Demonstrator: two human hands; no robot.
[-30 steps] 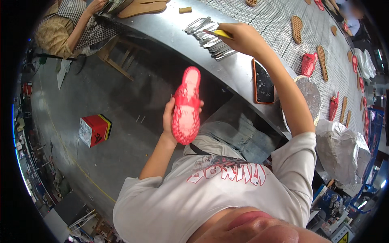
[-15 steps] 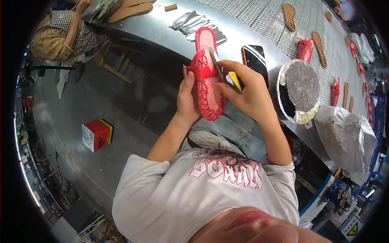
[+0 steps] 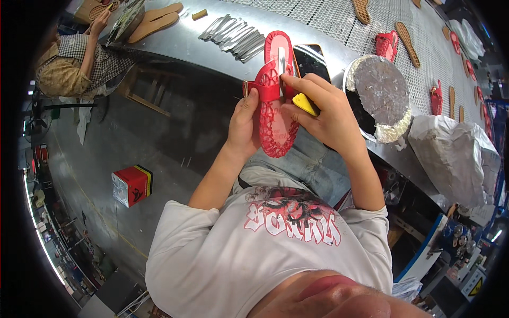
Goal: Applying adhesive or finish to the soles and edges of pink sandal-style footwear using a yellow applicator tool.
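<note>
Your left hand [image 3: 245,124] grasps the red sandal [image 3: 271,127] by its side, thumb near the buckle strap. Sandal held up, toe toward you, heel overlapping the view of the near edge of the metal tabletop [image 3: 186,41]. Your right hand [image 3: 324,108] grips a yellow piece [image 3: 305,104], fingertips at a silver strip [image 3: 281,59] lying along the insole. Near edge, left to right: heap of silver strips [image 3: 231,37], partly hidden phone [image 3: 314,59], round crusted tub [image 3: 383,85].
</note>
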